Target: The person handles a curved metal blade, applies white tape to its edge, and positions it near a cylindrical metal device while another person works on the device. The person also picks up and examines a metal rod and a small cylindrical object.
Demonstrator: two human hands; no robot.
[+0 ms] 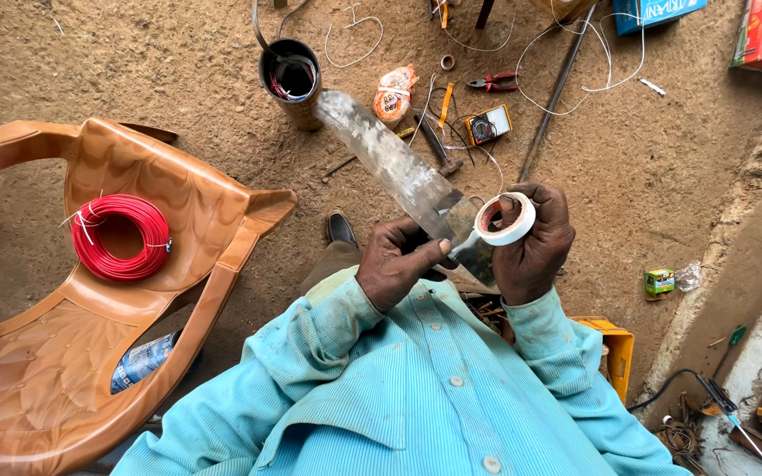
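My right hand (535, 242) holds a roll of white tape (506, 219) in front of my chest. My left hand (399, 260) pinches the loose end of the tape and grips the near end of a long strip of clear, dusty plastic sheet (390, 163). That strip slants up and away to the left toward a dark metal cylinder (291, 84) with wires inside it, standing on the dirt floor. Both sleeves are light blue.
A brown plastic chair (90, 291) at left carries a coil of red wire (119, 236). On the dirt ahead lie red-handled pliers (493, 83), a yellow multimeter (489, 125), an orange bag (394, 92), a metal rod (556, 92) and loose white wire. A yellow crate (615, 348) sits at right.
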